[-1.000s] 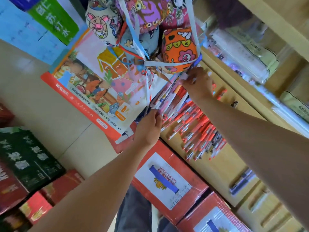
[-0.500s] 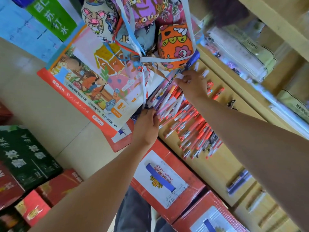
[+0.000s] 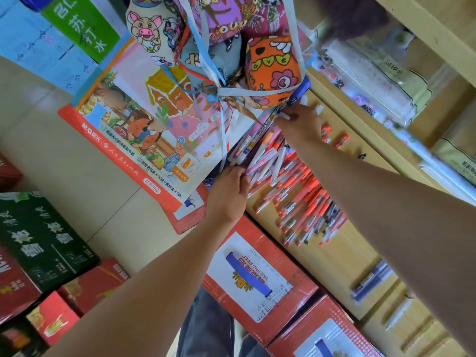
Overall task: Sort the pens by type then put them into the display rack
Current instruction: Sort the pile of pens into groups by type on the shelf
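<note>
- Head view: the left grip (image 3: 229,194) has its fingers curled round the lower ends of a bundle of pens (image 3: 260,155).
- The right grip (image 3: 301,124) closes on the bundle's upper ends.
- Red pens (image 3: 306,199) lie loose on the shelf (image 3: 334,258), just right of the left grip.

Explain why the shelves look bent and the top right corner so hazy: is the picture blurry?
Head view: the wide-angle lens makes the wooden shelf edge slant and bow. Head view, top right: strong light washes the plastic-wrapped packets with glare. Head view, centre: the right hand looks slightly soft, while the bundle of pens beside it reads sharp.
</note>
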`<state>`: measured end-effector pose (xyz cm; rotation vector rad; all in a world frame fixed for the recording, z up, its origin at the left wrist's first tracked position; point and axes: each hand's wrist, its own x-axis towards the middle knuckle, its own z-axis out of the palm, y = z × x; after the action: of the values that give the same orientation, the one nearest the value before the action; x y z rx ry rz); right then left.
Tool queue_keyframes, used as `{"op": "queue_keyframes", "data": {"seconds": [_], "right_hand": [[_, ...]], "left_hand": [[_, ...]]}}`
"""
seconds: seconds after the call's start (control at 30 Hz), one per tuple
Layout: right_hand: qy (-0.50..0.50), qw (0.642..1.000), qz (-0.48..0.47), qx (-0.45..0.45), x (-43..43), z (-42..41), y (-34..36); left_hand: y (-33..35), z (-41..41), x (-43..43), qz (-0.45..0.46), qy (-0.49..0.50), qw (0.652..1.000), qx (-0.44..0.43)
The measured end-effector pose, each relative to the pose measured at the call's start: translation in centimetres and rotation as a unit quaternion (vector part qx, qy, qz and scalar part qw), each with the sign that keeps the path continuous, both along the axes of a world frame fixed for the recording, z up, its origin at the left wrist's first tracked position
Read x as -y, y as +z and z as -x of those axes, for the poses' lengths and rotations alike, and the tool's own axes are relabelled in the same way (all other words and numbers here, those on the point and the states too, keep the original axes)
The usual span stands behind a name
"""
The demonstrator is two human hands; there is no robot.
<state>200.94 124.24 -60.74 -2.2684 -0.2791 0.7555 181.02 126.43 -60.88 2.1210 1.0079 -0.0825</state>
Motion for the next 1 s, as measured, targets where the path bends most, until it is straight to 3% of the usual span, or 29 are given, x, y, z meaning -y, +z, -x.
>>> {"op": "queue_keyframes", "data": {"seconds": [0.23,0.5,0.63,0.73,0.9,1.0], "right_hand": [[-0.007,0.998,-0.057,-0.034,1.6,-1.2,1.0],[-0.177,0.979,-0.097,0.008,5.0,-4.5,3.6],[-0.154,0.986,-0.069,-0.003,7.0,-4.7,4.3],[-0.097,0.988,-0.079,-0.086,8.5,-3.4,4.9],[0.001,0.979,-0.061,-0.194,10.8,-0.6,4.7],[-0.001,0.978,-0.068,-0.199,12.3,0.5,4.1]], "left_hand": [[0.3,-0.2,-0.2,0.003,0.022,1.0,0.007],[2.4,-1.3,0.5,-0.001,0.045,0.998,0.033],[3.2,-1.9,1.3,-0.012,0.046,0.997,0.058],[3.5,-2.1,2.3,-0.006,0.071,0.994,0.082],[4.1,-2.3,4.9,0.194,0.101,0.972,0.082],[4.9,-2.0,7.1,0.35,0.142,0.922,0.091]]}}
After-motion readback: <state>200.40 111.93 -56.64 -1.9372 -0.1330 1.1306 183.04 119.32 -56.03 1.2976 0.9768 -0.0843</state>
